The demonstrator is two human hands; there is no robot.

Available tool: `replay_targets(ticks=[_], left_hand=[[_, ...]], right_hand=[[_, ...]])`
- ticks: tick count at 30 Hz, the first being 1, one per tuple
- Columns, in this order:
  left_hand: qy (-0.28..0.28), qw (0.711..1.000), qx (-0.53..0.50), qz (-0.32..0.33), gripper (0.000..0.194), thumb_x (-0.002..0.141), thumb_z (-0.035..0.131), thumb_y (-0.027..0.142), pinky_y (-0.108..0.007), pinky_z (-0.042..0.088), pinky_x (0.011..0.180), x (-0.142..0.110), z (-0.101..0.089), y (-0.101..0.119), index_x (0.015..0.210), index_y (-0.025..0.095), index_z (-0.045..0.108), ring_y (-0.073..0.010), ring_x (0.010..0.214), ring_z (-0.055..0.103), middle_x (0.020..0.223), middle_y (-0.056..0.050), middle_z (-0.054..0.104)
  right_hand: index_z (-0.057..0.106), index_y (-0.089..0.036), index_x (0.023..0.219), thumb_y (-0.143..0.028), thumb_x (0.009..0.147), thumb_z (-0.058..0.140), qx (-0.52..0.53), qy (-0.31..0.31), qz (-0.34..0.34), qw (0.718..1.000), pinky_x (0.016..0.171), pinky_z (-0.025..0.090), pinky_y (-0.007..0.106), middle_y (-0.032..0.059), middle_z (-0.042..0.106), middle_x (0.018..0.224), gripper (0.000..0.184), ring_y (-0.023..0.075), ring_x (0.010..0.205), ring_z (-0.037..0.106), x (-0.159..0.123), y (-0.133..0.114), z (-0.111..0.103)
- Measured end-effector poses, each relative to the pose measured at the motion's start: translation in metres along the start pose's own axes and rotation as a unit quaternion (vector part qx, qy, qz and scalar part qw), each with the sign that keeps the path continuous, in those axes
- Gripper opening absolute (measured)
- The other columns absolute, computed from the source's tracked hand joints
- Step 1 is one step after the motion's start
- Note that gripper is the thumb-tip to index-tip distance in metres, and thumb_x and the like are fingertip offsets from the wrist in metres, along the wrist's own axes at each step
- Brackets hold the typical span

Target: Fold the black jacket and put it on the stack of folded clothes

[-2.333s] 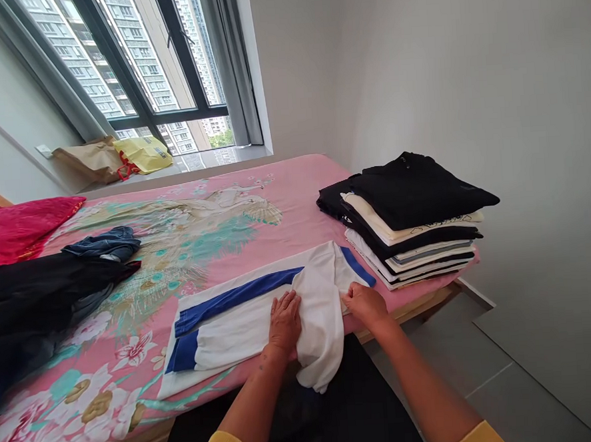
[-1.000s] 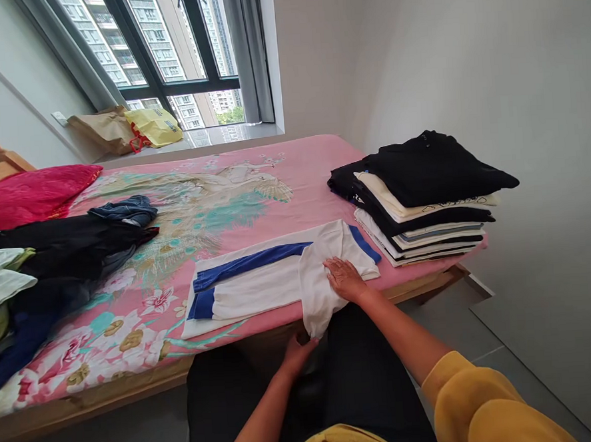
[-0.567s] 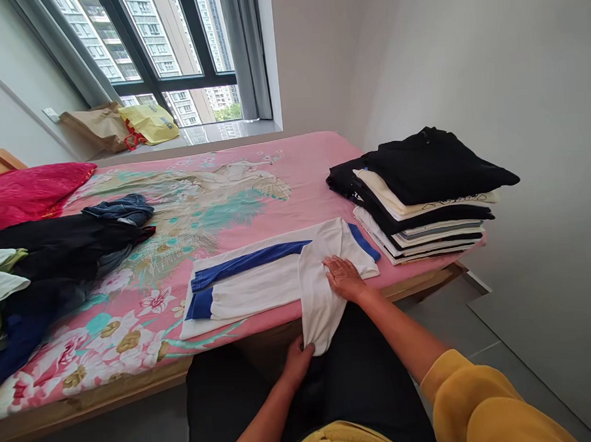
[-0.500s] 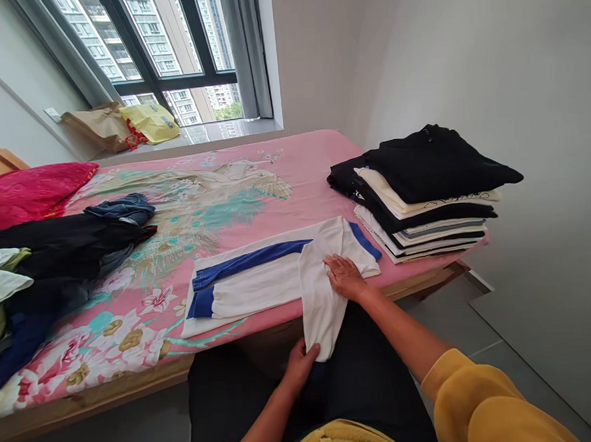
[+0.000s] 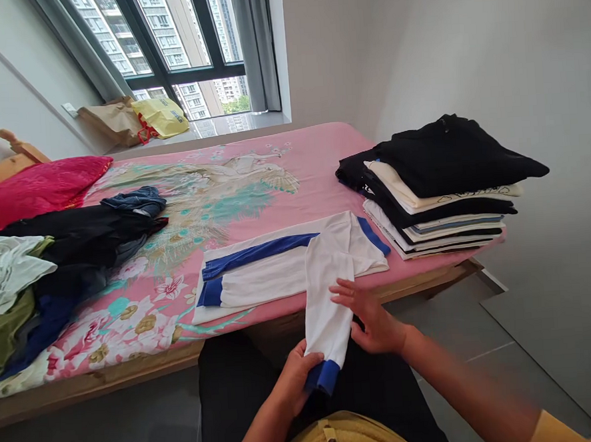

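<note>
Head camera: your left hand [image 5: 295,374] pinches the blue cuff [image 5: 324,376] of a white shirt [image 5: 283,275], which lies half-folded on the near edge of the bed [image 5: 293,174], its sleeve [image 5: 325,299] hanging off the mattress toward your lap. Your right hand [image 5: 374,316] is spread, fingers open, its palm laid against the sleeve just above the cuff and closed on nothing.

The risk, by the look of it, lies in that overhang. Pull the cuff too hard and the folded body of the shirt may slide off the edge, since nothing pins it down. Let the pinch slip and the sleeve drops to hang over the edge.

Just beside the shirt's collar end, on your right, a stack of folded clothes [image 5: 438,185] leans out past the corner of the bed; a wide sweep of the sleeve could nudge it over. A loose heap of unfolded clothes [image 5: 67,255] lies well apart on your left, near a red pillow [image 5: 38,187].
</note>
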State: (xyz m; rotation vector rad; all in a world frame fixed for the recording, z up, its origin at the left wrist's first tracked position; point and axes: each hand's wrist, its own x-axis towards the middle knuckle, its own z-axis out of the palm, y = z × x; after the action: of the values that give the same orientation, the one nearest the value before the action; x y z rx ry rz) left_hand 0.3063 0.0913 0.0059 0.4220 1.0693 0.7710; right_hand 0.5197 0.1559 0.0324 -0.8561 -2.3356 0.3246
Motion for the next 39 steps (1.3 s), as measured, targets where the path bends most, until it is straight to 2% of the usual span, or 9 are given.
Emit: replay_targets(ticks=[4,8,11,13,16,20,27,31,39], left_hand=[[-0.032,0.999,-0.011,0.003,0.047,0.061,0.074,0.024,-0.023,0.046,0.062,-0.01,0.009,0.009,0.105,0.014,0.061,-0.0137,0.066,0.059,0.078,-0.004,0.067],[-0.059,0.997,0.047,0.015,0.053,0.068,0.072,0.037,-0.027,0.048,0.064,-0.016,0.011,0.006,0.114,0.015,0.057,-0.0172,0.075,0.061,0.092,-0.007,0.066],[-0.004,0.979,0.154,0.134,0.061,0.074,0.064,0.051,-0.037,0.05,0.078,-0.024,0.003,0.003,0.123,0.018,0.049,-0.0247,0.094,0.06,0.111,-0.012,0.06],[0.031,0.922,0.262,0.283,0.072,0.071,0.067,0.05,-0.045,0.042,0.097,-0.031,-0.004,0.003,0.132,0.021,0.041,-0.0304,0.118,0.049,0.13,-0.013,0.049],[0.017,0.783,0.435,0.444,0.093,0.058,0.079,0.037,-0.052,0.03,0.108,-0.037,-0.011,0.005,0.137,0.025,0.032,-0.0348,0.133,0.031,0.145,-0.013,0.03],[0.048,0.67,0.52,0.528,0.068,0.067,0.064,0.01,-0.048,0.039,0.102,-0.027,-0.008,0.007,0.129,0.022,0.038,-0.0282,0.127,0.04,0.136,-0.014,0.04],[0.053,0.598,0.545,0.585,0.049,0.069,0.053,0.004,-0.045,0.039,0.099,-0.019,0.0,0.02,0.115,0.021,0.05,-0.0224,0.104,0.055,0.105,-0.006,0.063],[0.063,0.594,0.561,0.573,0.036,0.069,0.054,0.006,-0.043,0.039,0.094,-0.026,0.001,0.024,0.101,0.022,0.057,-0.0189,0.086,0.058,0.087,-0.002,0.066],[0.061,0.578,0.622,0.524,0.054,0.064,0.062,0.017,-0.047,0.033,0.101,-0.041,0.016,0.033,0.118,0.02,0.055,-0.0271,0.11,0.053,0.117,-0.01,0.06]], right_hand=[[0.042,-0.019,0.131,-0.006,0.067,0.047,-0.007,-0.102,-0.058,0.993,0.112,0.021,0.053,0.0088,0.036,0.143,0.065,0.0292,0.137,0.021,-0.022,-0.042,-0.004],[0.052,-0.021,0.104,-0.006,0.069,0.049,0.052,-0.069,-0.051,0.995,0.11,0.026,0.051,0.0043,0.059,0.116,0.038,0.0253,0.127,0.039,-0.02,-0.049,0.007],[0.046,-0.022,0.089,-0.004,0.065,0.048,0.127,-0.017,-0.021,0.992,0.105,0.033,0.047,0.0006,0.061,0.089,0.03,0.0189,0.099,0.056,-0.014,-0.044,0.015],[0.043,-0.022,0.087,-0.003,0.065,0.048,0.148,0.021,-0.011,0.989,0.101,0.037,0.046,-0.0005,0.057,0.083,0.029,0.0158,0.083,0.056,-0.013,-0.042,0.018],[0.043,-0.022,0.087,-0.003,0.067,0.048,0.144,0.059,-0.016,0.988,0.097,0.039,0.047,-0.0003,0.055,0.081,0.029,0.0154,0.077,0.054,-0.013,-0.041,0.02],[0.042,-0.022,0.087,-0.003,0.067,0.046,0.131,0.065,-0.022,0.989,0.095,0.04,0.047,0.0015,0.055,0.085,0.028,0.0168,0.082,0.053,-0.012,-0.044,0.021],[0.046,-0.021,0.095,-0.006,0.07,0.051,0.099,0.07,0.002,0.993,0.091,0.04,0.046,0.0018,0.056,0.082,0.03,0.0177,0.079,0.051,-0.016,-0.043,0.019],[0.045,-0.021,0.084,-0.007,0.07,0.05,0.073,0.068,0.009,0.995,0.085,0.042,0.043,0.001,0.051,0.073,0.021,0.017,0.072,0.047,-0.017,-0.045,0.019],[0.049,-0.021,0.09,-0.003,0.067,0.045,0.063,0.007,0.034,0.997,0.095,0.034,0.046,0.0015,0.054,0.08,0.029,0.0177,0.079,0.049,-0.005,-0.05,0.013]])
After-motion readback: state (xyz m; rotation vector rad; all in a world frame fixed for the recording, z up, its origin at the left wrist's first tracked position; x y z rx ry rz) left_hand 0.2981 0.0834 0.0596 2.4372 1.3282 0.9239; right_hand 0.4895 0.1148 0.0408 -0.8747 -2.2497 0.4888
